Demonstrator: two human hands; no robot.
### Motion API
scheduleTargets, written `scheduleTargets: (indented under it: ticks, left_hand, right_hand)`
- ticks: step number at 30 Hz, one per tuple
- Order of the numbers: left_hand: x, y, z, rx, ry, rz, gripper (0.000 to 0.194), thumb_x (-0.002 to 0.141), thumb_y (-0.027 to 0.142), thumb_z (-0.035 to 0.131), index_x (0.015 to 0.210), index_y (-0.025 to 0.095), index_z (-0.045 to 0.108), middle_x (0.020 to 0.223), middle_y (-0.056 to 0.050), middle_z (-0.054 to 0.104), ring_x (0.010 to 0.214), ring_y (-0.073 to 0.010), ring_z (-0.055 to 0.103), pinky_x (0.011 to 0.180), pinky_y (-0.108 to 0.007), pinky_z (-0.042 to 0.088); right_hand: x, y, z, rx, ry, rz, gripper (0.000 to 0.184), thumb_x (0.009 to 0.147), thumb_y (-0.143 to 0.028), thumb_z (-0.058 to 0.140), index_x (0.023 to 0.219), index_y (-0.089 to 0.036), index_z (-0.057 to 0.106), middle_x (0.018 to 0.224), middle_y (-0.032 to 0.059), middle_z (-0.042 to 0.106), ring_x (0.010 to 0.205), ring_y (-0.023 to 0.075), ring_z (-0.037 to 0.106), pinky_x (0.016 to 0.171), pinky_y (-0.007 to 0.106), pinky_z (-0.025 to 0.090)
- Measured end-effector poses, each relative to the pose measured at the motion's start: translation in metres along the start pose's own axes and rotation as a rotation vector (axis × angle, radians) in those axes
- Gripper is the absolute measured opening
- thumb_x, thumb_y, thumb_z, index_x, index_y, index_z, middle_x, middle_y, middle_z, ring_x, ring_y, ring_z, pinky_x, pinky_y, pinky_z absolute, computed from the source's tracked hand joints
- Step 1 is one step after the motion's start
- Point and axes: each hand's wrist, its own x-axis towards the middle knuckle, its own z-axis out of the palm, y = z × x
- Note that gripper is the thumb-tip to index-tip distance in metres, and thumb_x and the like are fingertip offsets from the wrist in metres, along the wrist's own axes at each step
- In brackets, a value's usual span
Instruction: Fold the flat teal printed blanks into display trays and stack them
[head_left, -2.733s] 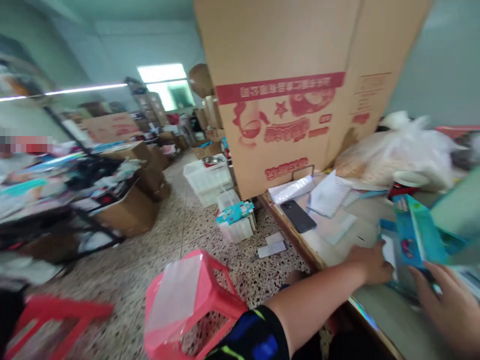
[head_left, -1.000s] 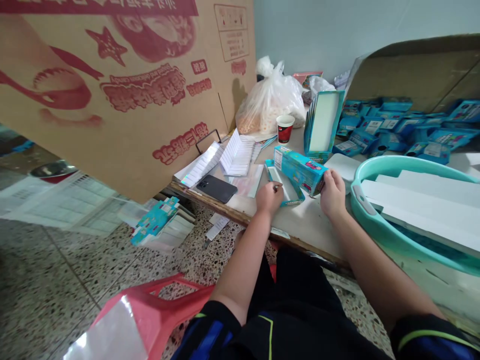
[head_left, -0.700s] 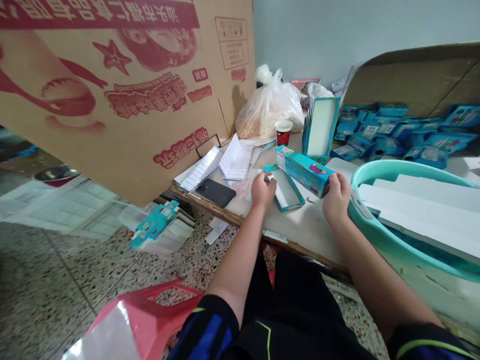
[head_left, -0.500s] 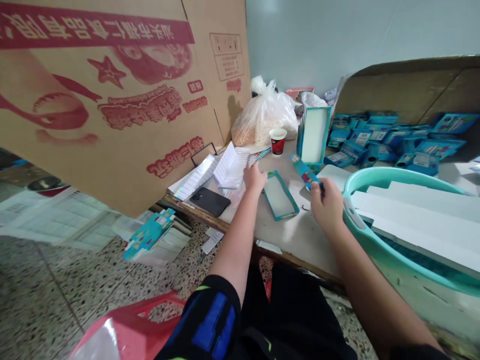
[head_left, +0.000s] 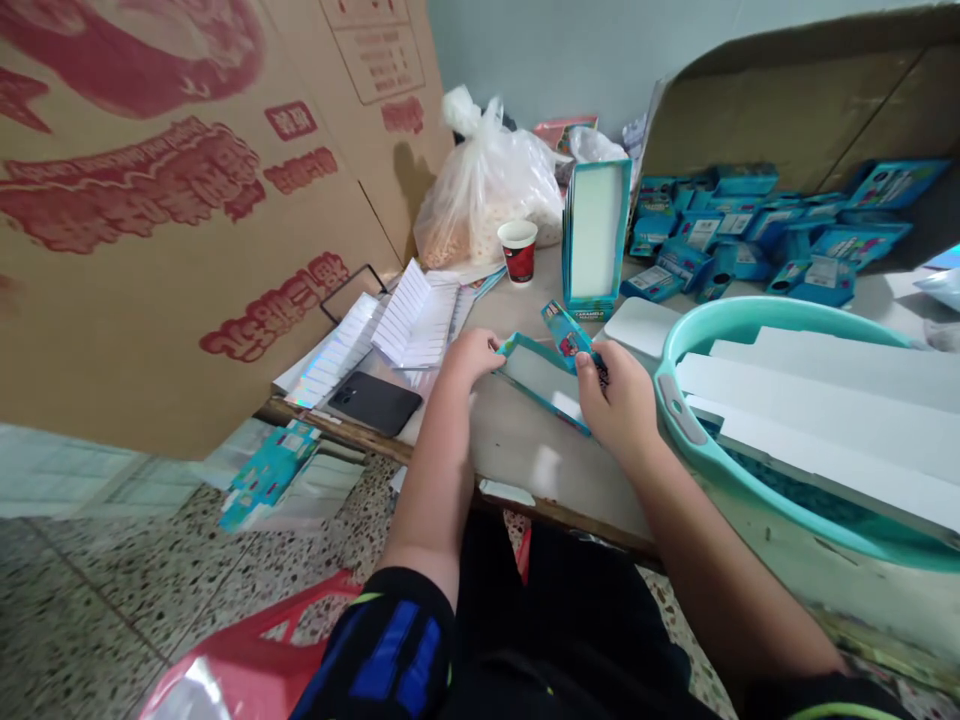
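Observation:
My left hand (head_left: 471, 355) grips the left edge of a flat teal box tray (head_left: 541, 379) with a white inside, tilting it up off the table (head_left: 525, 455). My right hand (head_left: 619, 395) is closed on a small teal packet (head_left: 567, 335) with a red picture, held just over the tray's far end. An upright teal display box (head_left: 595, 240) stands behind them. A pile of several small teal boxes (head_left: 757, 235) lies at the back right.
A teal basin (head_left: 697, 420) holding long white strips sits right of my right hand. A black phone (head_left: 373, 403), lined paper sheets (head_left: 412, 320), a paper cup (head_left: 518, 249) and a plastic bag (head_left: 486, 190) lie left and behind. A big cardboard carton (head_left: 187, 200) stands left; a pink stool (head_left: 240, 660) below.
My right hand swapped the long teal box for a small packet and brought it over the tray. My left hand took hold of the tray's edge and lifted it.

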Motion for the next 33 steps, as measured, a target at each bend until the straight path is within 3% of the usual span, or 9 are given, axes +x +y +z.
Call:
scheduleTargets:
  ticks: [5, 15, 25, 33]
  left_hand:
    - [0.002, 0.016, 0.005, 0.164, 0.010, -0.102, 0.013, 0.070, 0.027, 0.074, 0.081, 0.021, 0.077, 0.085, -0.007, 0.077, 0.079, -0.0223, 0.068, 0.067, -0.029, 0.044]
    - [0.008, 0.036, 0.003, 0.272, -0.060, -0.177, 0.020, 0.075, 0.029, 0.072, 0.091, 0.017, 0.076, 0.095, -0.013, 0.077, 0.088, -0.0256, 0.069, 0.073, -0.030, 0.048]
    - [-0.006, 0.034, 0.011, 0.277, 0.072, -0.172, 0.024, 0.084, 0.018, 0.061, 0.105, 0.017, 0.072, 0.112, -0.017, 0.074, 0.106, -0.0302, 0.068, 0.088, -0.035, 0.050]
    - [0.003, 0.037, 0.017, 0.216, 0.069, -0.152, 0.024, 0.085, 0.009, 0.059, 0.106, 0.011, 0.071, 0.114, -0.021, 0.073, 0.112, -0.0325, 0.067, 0.094, -0.036, 0.048]
  right_hand:
    - [0.000, 0.000, 0.001, 0.012, -0.001, 0.009, 0.024, 0.101, -0.037, 0.044, 0.083, -0.024, 0.052, 0.077, 0.0046, 0.061, 0.070, 0.0221, 0.053, 0.063, 0.033, 0.032]
    - [-0.003, -0.005, 0.005, 0.035, -0.039, -0.029, 0.024, 0.100, -0.034, 0.043, 0.083, -0.023, 0.055, 0.081, 0.0060, 0.064, 0.070, 0.0208, 0.053, 0.063, 0.033, 0.030]
    - [-0.002, -0.001, 0.005, -0.004, -0.073, -0.098, 0.026, 0.102, -0.036, 0.041, 0.086, -0.023, 0.057, 0.082, 0.0071, 0.065, 0.071, 0.0215, 0.054, 0.064, 0.033, 0.032]
    - [-0.004, 0.001, 0.007, -0.034, -0.121, -0.132, 0.025, 0.101, -0.035, 0.041, 0.085, -0.023, 0.057, 0.081, 0.0071, 0.064, 0.073, 0.0231, 0.055, 0.064, 0.033, 0.033]
